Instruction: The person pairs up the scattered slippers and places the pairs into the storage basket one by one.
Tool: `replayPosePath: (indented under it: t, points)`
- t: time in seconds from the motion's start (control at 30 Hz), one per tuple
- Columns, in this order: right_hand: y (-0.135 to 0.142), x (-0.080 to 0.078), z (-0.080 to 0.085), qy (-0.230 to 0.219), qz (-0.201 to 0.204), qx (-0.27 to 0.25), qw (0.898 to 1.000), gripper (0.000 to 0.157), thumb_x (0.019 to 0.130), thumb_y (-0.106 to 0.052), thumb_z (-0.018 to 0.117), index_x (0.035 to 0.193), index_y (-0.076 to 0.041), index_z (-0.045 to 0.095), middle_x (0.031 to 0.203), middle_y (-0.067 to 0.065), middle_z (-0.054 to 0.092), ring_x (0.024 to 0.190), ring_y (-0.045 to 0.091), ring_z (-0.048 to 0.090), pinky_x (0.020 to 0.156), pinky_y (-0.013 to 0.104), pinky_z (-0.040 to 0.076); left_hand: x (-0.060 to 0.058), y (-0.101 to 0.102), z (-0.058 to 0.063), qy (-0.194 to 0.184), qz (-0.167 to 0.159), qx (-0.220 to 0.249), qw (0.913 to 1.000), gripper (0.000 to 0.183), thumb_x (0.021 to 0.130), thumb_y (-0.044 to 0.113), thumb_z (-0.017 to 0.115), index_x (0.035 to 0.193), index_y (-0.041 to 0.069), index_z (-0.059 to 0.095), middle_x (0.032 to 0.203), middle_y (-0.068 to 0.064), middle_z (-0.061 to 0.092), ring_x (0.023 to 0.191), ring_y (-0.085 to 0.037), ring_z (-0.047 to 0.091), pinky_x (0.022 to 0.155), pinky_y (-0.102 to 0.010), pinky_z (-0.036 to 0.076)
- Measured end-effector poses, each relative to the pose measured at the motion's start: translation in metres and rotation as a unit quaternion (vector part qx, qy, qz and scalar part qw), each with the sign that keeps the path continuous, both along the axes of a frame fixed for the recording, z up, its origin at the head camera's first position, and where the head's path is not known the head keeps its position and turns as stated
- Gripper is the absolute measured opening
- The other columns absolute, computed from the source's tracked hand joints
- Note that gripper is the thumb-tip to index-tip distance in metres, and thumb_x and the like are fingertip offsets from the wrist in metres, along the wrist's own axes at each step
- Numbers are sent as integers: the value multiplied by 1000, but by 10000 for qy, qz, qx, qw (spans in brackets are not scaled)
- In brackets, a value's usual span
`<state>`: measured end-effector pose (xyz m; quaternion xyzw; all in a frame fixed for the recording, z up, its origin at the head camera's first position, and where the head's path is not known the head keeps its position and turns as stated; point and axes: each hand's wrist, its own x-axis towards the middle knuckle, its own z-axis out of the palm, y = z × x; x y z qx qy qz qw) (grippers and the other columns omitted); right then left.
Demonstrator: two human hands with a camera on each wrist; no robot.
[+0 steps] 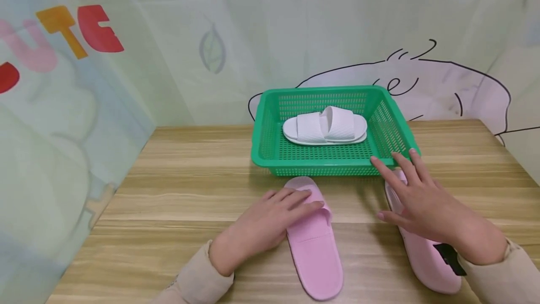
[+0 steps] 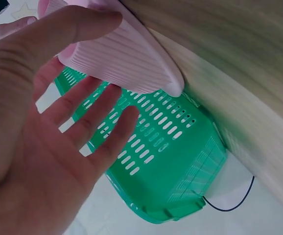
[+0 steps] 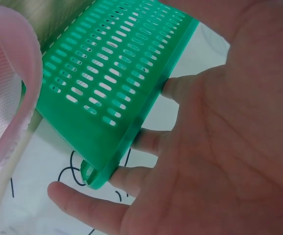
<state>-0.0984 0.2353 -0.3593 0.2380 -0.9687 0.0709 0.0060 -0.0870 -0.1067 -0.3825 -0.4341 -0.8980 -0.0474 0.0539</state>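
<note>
Two pink slippers lie on the table in front of a green basket (image 1: 320, 163). Over the strap of the left pink slipper (image 1: 318, 262) rests or hovers my left hand (image 1: 270, 215), its fingers fairly straight; the left wrist view shows the thumb beside the ribbed strap (image 2: 117, 54) and nothing gripped. My right hand (image 1: 426, 201) is spread above the right pink slipper (image 1: 434, 266), hiding much of it. Its fingertips are at the basket's front rim, near the right corner. A pair of white slippers (image 1: 310, 128) sits inside the basket, one overlapping the other.
The wooden table (image 1: 177, 191) extends to the left of the basket and in front of it. Behind stands a printed curtain (image 1: 253, 36) with coloured letters and a line drawing. A black strap (image 1: 449, 257) is on my right wrist.
</note>
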Motion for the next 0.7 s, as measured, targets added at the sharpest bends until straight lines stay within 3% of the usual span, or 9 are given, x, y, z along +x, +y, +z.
replayPosePath:
  t: [0.43,0.7]
  points:
    - [-1,-1,1,-65,-60,101,9999,113,89,-46,85,169,-12,14,164,37,18,150,68,10,99,85,35,7,4,1,261,413,-154,9987,73,83,0,77,148,27,57,138,1,65,125,-25,59,97,-50,55]
    - [0,-1,0,54,-42,134,9999,113,87,-45,86,169,-11,15,162,37,20,149,69,13,95,86,38,13,7,2,293,646,-437,9965,72,83,15,85,149,22,56,133,-3,64,113,-27,65,100,-51,55]
